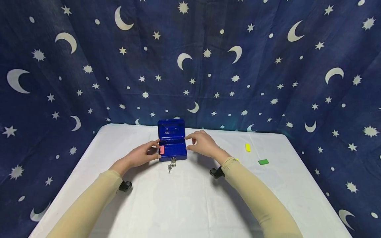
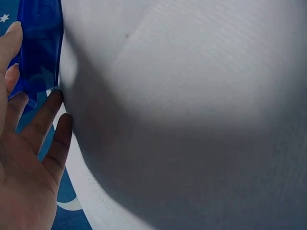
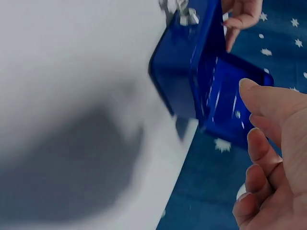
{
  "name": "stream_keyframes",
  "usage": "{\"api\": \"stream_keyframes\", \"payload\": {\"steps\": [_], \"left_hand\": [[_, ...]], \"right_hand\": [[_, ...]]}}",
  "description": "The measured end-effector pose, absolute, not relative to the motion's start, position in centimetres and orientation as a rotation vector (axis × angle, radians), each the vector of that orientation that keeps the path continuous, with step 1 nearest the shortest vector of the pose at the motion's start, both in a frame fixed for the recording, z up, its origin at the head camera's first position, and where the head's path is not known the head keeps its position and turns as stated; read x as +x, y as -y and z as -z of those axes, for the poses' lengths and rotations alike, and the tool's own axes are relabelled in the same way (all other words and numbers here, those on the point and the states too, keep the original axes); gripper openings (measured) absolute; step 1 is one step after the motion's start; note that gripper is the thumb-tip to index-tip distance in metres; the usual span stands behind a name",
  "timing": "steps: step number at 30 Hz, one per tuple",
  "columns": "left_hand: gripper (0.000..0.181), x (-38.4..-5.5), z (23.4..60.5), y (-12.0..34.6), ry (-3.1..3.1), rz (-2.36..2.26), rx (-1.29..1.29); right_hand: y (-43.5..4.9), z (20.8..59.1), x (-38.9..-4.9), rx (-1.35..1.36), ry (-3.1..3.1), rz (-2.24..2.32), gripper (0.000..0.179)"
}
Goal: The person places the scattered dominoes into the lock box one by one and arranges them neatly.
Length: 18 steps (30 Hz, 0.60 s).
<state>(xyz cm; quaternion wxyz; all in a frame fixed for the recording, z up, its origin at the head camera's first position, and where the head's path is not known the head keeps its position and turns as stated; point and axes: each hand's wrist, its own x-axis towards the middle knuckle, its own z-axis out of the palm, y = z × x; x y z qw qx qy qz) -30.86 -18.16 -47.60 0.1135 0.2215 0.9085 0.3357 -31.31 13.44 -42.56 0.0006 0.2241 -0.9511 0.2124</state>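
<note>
A blue metal cash box (image 1: 173, 151) stands on the white-covered table with its lid (image 1: 171, 128) raised at the back. Keys (image 1: 170, 167) hang from the lock on its front. A small pink rectangular piece (image 1: 162, 150) shows at the box's left end, beside the left fingertips. My left hand (image 1: 143, 154) is at the left side, its thumb by the front corner and its fingers extended farther back. At the right side, my right hand (image 1: 203, 144) has thumb and fingers spread with nothing between them. In the right wrist view, its fingertips (image 3: 248, 84) appear in front of the lid.
A yellow block (image 1: 247, 147) and a green block (image 1: 263, 162) lie to the right on the table. Small bits of green and yellow peek out beside the right forearm. A dark blue cloth (image 1: 208, 82) with moons and stars hangs behind the table.
</note>
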Motion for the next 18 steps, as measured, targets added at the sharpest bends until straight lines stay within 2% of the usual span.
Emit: {"api": "stream_keyframes", "payload": {"steps": [18], "left_hand": [[0.044,-31.1,47.5,18.2,-2.65,-0.981,0.652]], "right_hand": [[-21.0,42.4,-30.4,0.565,2.995,-0.891,0.048]]}}
